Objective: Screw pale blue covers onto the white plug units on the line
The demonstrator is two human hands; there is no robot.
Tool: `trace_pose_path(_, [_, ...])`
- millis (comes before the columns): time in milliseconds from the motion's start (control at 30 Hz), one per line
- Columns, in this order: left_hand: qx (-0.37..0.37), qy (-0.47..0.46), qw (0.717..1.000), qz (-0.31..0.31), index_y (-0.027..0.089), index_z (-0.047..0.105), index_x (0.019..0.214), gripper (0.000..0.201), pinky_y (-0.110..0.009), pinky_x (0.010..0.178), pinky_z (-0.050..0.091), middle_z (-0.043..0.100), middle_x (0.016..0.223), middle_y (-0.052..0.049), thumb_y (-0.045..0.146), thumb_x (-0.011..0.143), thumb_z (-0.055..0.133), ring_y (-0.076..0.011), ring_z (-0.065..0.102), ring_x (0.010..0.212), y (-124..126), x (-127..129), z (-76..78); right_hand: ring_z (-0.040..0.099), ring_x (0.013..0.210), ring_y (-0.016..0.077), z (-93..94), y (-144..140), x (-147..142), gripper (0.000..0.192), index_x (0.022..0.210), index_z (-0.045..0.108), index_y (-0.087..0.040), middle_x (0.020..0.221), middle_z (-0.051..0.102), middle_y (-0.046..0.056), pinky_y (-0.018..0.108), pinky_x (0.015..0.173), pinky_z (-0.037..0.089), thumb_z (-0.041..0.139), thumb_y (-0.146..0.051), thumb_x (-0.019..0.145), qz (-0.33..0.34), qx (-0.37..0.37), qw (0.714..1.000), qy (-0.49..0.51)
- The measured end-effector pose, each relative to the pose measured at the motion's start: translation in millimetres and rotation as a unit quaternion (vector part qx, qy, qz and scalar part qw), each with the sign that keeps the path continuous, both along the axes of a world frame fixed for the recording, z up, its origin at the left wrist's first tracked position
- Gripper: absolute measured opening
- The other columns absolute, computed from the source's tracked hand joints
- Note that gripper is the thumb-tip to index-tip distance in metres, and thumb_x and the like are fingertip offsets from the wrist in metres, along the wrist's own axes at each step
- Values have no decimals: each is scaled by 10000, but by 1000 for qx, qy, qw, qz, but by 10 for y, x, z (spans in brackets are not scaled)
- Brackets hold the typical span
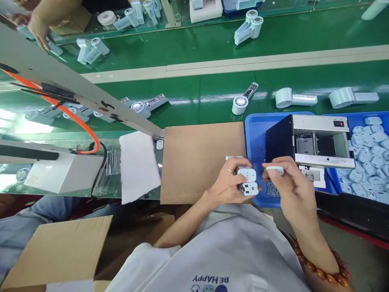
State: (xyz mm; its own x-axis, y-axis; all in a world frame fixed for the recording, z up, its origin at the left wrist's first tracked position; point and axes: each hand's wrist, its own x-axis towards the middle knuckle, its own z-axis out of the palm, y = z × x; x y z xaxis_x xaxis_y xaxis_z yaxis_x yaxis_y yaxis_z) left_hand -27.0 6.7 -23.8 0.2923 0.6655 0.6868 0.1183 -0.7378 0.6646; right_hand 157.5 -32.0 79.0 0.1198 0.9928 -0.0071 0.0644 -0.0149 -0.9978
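My left hand [227, 178], with a ring on it, is closed round two light-blue handheld fans, held side by side. The end faces of their handles [246, 175] point towards me; the nearer one shows small dark openings. Just to the right, my right hand [291, 182] pinches a small light-blue rounded cap [275, 169] between thumb and fingers, apart from the fans. Most of the fans' bodies are hidden by my left hand. Under my left hand lies a brown cardboard sheet [200, 158].
A blue tray [253, 129] with small screws holds a metal-framed machine [322, 158]. Beyond it, another blue tray [334, 180] is filled with light-blue caps. Several fans, including one fan [240, 104], lie on the green belt [188, 93]. A co-worker's hand [39, 28] is across it.
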Motion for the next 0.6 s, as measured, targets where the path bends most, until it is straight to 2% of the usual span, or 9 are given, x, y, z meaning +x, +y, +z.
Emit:
trace_pose_path(33, [2,11,1000,9,327,424,1189,564,-440,991,662,634,1397,-70,403,976,941,-195,726,1143,-10,9,-3,711,847,110,22,-39,17,154,1189,822,-209,1117,659,69,193,673,590,832,-315,1078,7,5,1000,-16])
trace_pose_path(100, [-2,36,999,15,309,470,1155,588,-474,1022,653,660,1378,-73,502,936,980,-213,728,1149,-21,19,-6,715,766,107,59,-112,34,339,1353,808,-277,1009,695,20,182,631,598,884,-220,1028,22,30,999,-27])
trace_pose_path(133, [-3,46,999,12,302,489,1147,625,-497,1047,647,670,1366,-77,576,908,997,-222,729,1150,-20,20,-5,691,702,93,73,-140,37,370,1372,798,-306,970,700,-5,176,602,591,875,-188,1029,29,44,998,-26])
trace_pose_path(167, [-1,53,999,6,296,503,1144,673,-523,1078,637,678,1358,-82,655,877,1005,-231,730,1152,-14,19,-4,663,654,78,86,-159,36,343,1343,809,-318,956,704,-16,169,575,577,859,-171,1037,39,55,997,-27])
trace_pose_path(267, [22,39,999,-10,298,506,1216,813,-593,1169,590,689,1367,-100,818,809,980,-250,742,1169,18,20,-18,626,651,57,119,-158,33,88,1120,881,-271,1000,720,27,146,523,513,841,-217,1062,78,39,996,-35])
trace_pose_path(333, [28,20,999,-18,320,468,1296,875,-605,1181,583,690,1396,-103,857,806,956,-253,752,1186,35,26,-50,632,707,72,139,-119,39,52,1083,900,-260,1020,703,61,153,524,497,863,-288,1059,89,17,995,-36])
trace_pose_path(467, [8,12,1000,-22,369,395,1330,896,-637,1194,576,684,1429,-86,864,820,940,-255,756,1186,26,40,-138,598,742,85,134,-31,57,199,977,906,-229,1079,622,101,189,513,468,917,-423,1018,115,-38,992,-17])
trace_pose_path(533, [3,11,1000,-26,376,373,1318,893,-653,1202,565,678,1439,-86,862,825,938,-262,751,1193,9,47,-170,567,710,92,94,-29,31,305,922,852,-193,976,573,74,209,514,462,935,-476,999,121,-58,991,6])
trace_pose_path(600, [-2,13,999,-34,383,356,1314,874,-644,1184,569,672,1449,-86,858,848,922,-263,738,1208,-5,56,-188,519,646,100,34,-86,-40,441,857,720,-170,808,469,18,231,518,454,951,-525,981,108,-64,992,27])
